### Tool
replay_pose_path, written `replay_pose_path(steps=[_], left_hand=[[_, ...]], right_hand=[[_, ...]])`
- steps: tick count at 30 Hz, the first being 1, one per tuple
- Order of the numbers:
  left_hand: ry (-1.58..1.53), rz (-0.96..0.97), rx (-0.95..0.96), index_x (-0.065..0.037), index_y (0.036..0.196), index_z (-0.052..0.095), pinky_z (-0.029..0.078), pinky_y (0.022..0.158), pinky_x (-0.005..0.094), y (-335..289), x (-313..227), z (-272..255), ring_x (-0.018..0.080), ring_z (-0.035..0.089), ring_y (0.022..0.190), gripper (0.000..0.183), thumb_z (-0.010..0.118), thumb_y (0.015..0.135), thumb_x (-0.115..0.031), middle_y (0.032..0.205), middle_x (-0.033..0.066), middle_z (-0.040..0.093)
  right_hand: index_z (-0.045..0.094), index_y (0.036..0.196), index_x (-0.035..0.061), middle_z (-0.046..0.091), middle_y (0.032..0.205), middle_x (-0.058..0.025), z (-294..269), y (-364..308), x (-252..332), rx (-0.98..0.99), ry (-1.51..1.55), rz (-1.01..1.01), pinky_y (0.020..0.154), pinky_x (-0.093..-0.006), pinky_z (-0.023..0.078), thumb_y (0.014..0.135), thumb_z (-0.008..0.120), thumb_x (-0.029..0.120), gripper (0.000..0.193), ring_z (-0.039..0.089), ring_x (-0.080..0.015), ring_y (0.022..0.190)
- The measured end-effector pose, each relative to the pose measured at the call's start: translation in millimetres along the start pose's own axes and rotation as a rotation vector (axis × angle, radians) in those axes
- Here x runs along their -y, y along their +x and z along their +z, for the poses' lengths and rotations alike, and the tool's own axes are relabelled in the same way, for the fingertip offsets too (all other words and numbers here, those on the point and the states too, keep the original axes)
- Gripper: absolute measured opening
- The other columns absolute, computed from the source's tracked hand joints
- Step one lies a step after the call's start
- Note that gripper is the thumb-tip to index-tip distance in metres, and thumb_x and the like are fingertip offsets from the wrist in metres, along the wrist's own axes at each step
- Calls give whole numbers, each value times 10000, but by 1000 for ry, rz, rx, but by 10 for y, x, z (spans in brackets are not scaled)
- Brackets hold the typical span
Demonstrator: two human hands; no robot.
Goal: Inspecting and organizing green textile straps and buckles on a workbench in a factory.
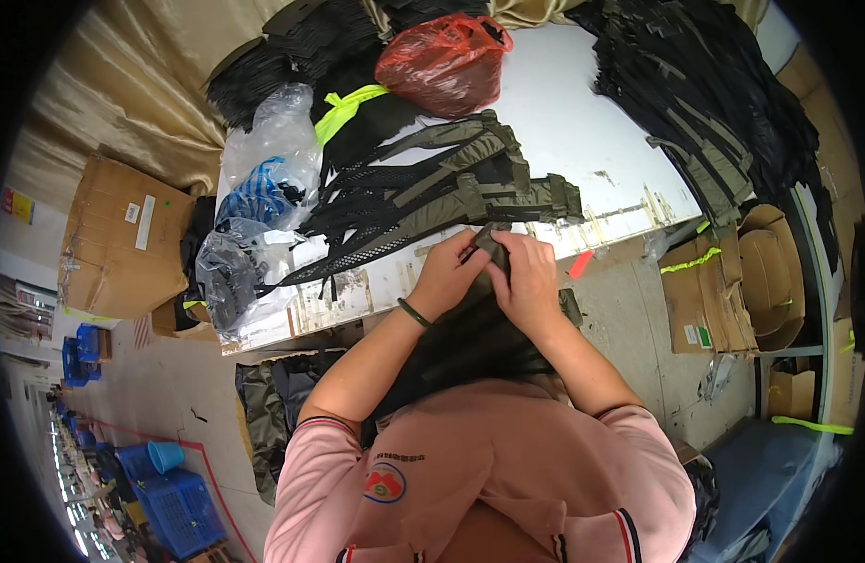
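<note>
Where 2 hands [444,277] [529,280] meet, olive fabric [490,244], pinched between them

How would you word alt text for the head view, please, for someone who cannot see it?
A person's left hand and right hand pinch olive fabric at the near edge of a worn white table. On it lie black-and-olive mesh pieces, clear plastic bags and a red plastic bag.

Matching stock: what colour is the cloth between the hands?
Dark olive cloth, best in head view.
</note>
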State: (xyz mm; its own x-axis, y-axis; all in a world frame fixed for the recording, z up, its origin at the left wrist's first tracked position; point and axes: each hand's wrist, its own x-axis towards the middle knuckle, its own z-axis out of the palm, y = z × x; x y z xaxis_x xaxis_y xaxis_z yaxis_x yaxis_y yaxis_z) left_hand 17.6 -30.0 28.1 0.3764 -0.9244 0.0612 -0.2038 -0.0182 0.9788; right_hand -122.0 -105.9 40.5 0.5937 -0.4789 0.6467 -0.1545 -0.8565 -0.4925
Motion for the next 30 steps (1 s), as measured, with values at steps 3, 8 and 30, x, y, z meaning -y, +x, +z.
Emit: replay_pose_path(steps=[3, 8, 30], left_hand=[[-129, -79, -3, -11, 862, 550, 437, 620, 228, -62, 93, 38, 65, 519, 675, 107, 631, 838, -77, 748, 25, 580], [-102, -131, -19, -25, 817, 529, 429, 591, 199, -225, 53, 34, 33, 509, 661, 178, 699, 821, -77, 721, -3, 556], [-323, -188, 96, -18, 932, 562, 433, 696, 207, -401, 11, -48, 55, 527, 769, 51, 572, 882, -20, 835, -2, 590]], right_hand=[[523, 1141, 27, 619, 875, -120, 37, -92, -183, 27, 20, 11, 730, -379, 427, 739, 663, 56, 427, 597, -299, 772], [582, 1045, 53, 609, 758, -115, -23, -22, -185, 240, -27, 96, 622, -361, 450, 742, 656, 53, 313, 592, -304, 667], [604, 1067, 5, 613, 885, -20, 140, -380, -471, 461, 1360, 919, 794, -279, 463, 918, 525, 93, 190, 570, -129, 834]])
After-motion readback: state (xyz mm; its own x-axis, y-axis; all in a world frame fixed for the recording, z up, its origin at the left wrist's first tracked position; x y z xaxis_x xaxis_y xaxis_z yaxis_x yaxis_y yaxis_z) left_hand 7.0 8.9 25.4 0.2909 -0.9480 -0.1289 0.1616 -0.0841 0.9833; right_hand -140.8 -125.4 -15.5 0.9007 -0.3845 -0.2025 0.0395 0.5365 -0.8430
